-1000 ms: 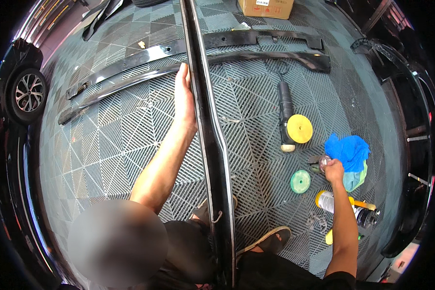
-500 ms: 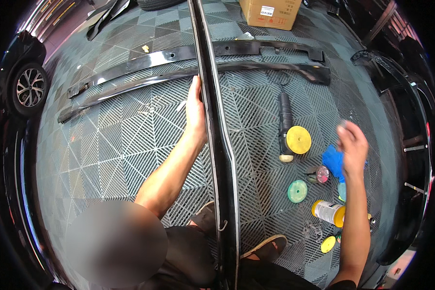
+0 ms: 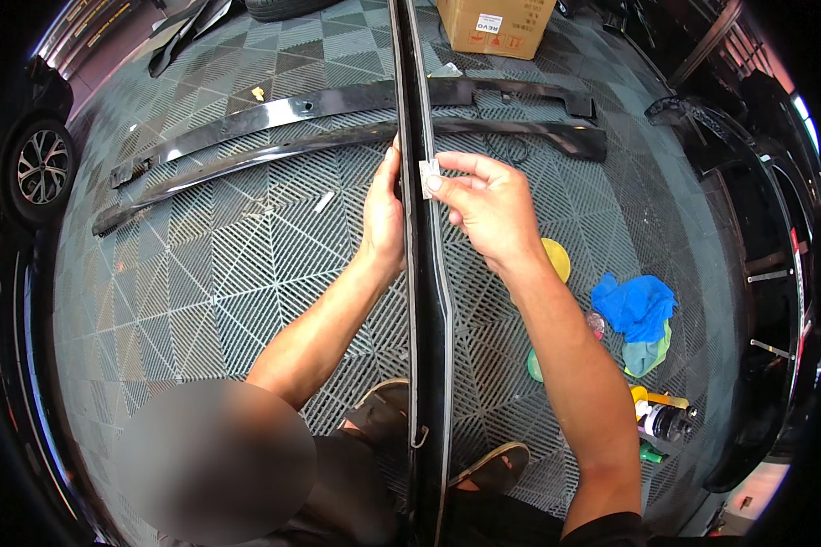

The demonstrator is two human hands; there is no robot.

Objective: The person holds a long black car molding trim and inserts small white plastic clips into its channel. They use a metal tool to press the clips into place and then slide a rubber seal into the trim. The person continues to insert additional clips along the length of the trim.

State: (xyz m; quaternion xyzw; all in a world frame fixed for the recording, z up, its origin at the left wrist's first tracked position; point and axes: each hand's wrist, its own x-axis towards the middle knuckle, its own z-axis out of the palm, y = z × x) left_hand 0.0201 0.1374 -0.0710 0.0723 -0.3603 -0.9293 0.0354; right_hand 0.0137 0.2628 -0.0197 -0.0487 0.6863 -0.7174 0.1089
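Note:
A long black trim strip with pale edges stands lengthwise in front of me, running from my lap to the far edge of the view. My left hand grips it from the left side, its palm against the strip and its far fingers partly hidden behind it. My right hand is on the other side, pinching a small pale, flat piece between thumb and forefinger. That piece lies at the strip's right edge, across from my left hand. A small hook shows on the strip's near part.
Two long black panels lie across the grey tiled floor beyond my hands. To the right are a yellow pad, a blue cloth, a green cloth and a bottle. A cardboard box stands far off; a car wheel is left.
My right hand has moved left from above the blue cloth to the strip's right edge, with the small piece in its fingers. My left hand stays on the strip.

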